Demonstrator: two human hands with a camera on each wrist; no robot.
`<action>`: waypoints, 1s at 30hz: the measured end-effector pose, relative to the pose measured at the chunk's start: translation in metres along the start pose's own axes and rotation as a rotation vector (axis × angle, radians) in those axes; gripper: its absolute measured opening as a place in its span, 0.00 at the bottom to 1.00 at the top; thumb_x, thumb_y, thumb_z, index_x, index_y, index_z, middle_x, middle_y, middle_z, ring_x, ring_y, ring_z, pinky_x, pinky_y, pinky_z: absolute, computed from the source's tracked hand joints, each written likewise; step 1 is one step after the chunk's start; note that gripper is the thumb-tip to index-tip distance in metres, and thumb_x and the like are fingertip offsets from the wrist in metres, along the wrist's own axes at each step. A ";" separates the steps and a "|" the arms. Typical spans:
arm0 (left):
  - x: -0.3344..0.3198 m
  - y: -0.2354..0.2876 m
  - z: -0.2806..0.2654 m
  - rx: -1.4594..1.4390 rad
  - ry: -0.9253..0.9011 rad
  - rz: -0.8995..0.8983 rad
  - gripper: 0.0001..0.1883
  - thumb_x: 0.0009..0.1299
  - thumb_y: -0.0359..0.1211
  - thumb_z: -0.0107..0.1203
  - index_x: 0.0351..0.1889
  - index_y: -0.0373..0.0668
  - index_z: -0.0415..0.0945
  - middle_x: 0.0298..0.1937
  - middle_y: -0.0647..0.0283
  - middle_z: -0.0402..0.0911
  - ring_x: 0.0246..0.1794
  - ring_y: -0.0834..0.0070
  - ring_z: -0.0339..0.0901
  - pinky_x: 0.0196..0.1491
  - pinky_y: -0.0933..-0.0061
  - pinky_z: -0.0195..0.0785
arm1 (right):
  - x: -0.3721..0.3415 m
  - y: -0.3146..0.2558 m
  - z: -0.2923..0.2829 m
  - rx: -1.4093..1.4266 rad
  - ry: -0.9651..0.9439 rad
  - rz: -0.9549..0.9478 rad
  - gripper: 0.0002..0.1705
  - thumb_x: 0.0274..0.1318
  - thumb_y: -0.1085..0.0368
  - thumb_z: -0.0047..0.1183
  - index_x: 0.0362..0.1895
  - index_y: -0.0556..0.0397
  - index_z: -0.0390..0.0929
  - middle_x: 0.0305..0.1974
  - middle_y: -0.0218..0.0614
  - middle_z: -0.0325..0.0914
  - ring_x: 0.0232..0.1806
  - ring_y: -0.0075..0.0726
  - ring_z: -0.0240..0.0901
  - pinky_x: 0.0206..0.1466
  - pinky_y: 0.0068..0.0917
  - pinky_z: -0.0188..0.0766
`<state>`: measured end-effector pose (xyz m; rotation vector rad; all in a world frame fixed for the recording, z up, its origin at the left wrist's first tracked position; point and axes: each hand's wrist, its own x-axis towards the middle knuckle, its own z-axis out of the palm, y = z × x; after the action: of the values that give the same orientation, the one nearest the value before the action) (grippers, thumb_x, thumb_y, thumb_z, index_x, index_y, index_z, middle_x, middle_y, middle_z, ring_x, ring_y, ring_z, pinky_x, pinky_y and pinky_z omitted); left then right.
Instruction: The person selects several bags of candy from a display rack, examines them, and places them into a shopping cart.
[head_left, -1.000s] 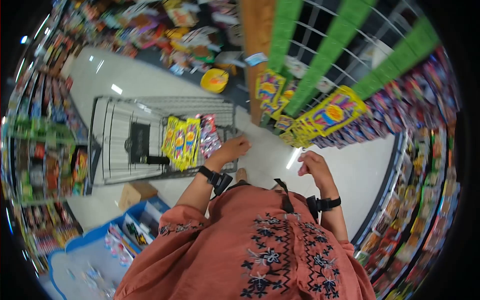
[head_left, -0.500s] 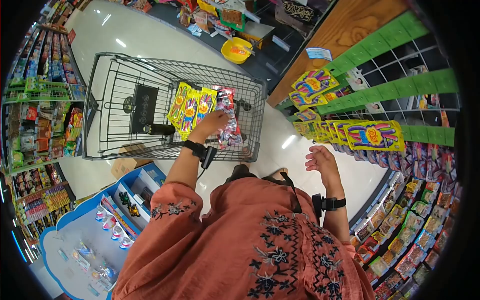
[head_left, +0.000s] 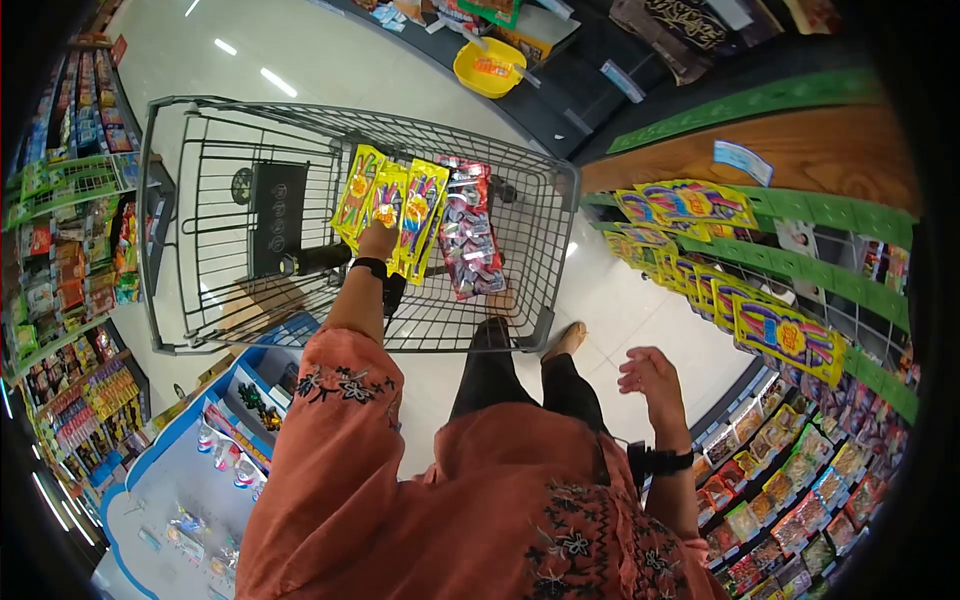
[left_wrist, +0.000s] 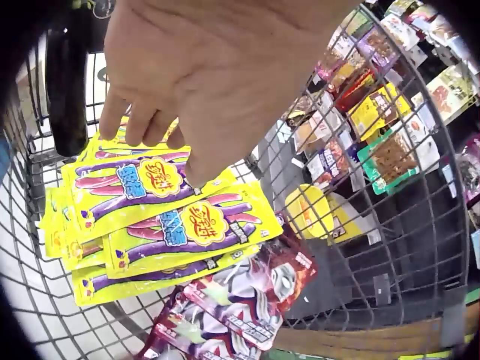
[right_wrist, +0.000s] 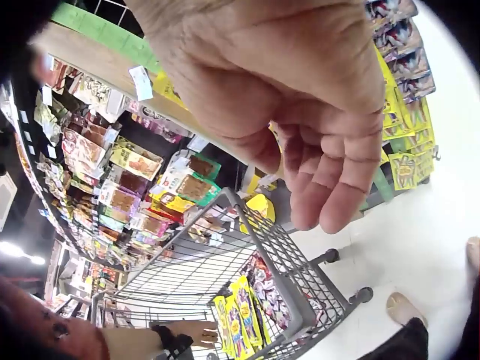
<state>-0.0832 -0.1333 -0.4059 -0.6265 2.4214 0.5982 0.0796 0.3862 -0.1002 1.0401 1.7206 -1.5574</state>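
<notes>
Yellow candy packets (head_left: 422, 205) with purple and pink sticks printed on them lie overlapping in the wire shopping cart (head_left: 520, 230). Over these packets is my left hand (head_left: 378, 240), reaching down into the cart. In the left wrist view, the fingers of my left hand (left_wrist: 202, 82) point down at the upper yellow packets (left_wrist: 127, 184), fingertips right at their surface. Red and silver packets (head_left: 470, 230) lie beside the yellow ones. My right hand (head_left: 650, 380) hangs outside the cart, fingers loosely bent around nothing, also seen by the right wrist camera.
More yellow packets (head_left: 785, 335) hang on a rack with green strips (head_left: 800, 250) at the right. Bagged snacks fill the shelf (head_left: 790, 470) below. A yellow bowl (head_left: 488, 68) sits on the dark display behind the cart. A blue-edged white stand (head_left: 150, 510) is at lower left.
My left hand has moved forward into the cart, then left from the red packets to the yellow ones. The right hand stays beside the body, empty. The head view has shifted.
</notes>
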 end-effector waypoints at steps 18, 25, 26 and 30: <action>0.039 0.007 0.051 0.269 -0.027 -0.175 0.52 0.47 0.58 0.72 0.64 0.38 0.60 0.59 0.48 0.73 0.60 0.53 0.74 0.60 0.52 0.69 | 0.008 0.008 0.005 -0.099 0.043 0.165 0.14 0.68 0.60 0.45 0.47 0.58 0.75 0.33 0.38 0.80 0.30 0.31 0.79 0.36 0.26 0.78; 0.022 0.025 0.082 0.190 -0.104 -0.015 0.17 0.66 0.39 0.52 0.47 0.36 0.77 0.47 0.44 0.81 0.50 0.48 0.79 0.52 0.50 0.73 | 0.000 0.014 -0.006 -0.052 -0.010 0.096 0.15 0.67 0.61 0.45 0.48 0.59 0.75 0.35 0.40 0.80 0.32 0.31 0.79 0.36 0.26 0.78; 0.018 0.029 0.081 0.217 -0.094 0.032 0.17 0.66 0.39 0.51 0.45 0.36 0.78 0.46 0.44 0.82 0.49 0.48 0.80 0.51 0.51 0.74 | 0.000 0.015 -0.008 -0.057 -0.023 0.079 0.15 0.67 0.61 0.45 0.48 0.59 0.74 0.35 0.41 0.80 0.32 0.31 0.79 0.36 0.26 0.78; -0.014 0.060 0.054 0.216 -0.131 0.138 0.20 0.64 0.41 0.58 0.44 0.32 0.79 0.49 0.42 0.81 0.51 0.48 0.79 0.53 0.52 0.72 | -0.004 0.025 -0.022 -0.050 -0.080 0.036 0.15 0.68 0.61 0.44 0.48 0.59 0.74 0.35 0.40 0.80 0.32 0.30 0.79 0.36 0.26 0.77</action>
<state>-0.0840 -0.0527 -0.4213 -0.3229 2.3761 0.4099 0.1043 0.4077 -0.1069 0.9662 1.6688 -1.5059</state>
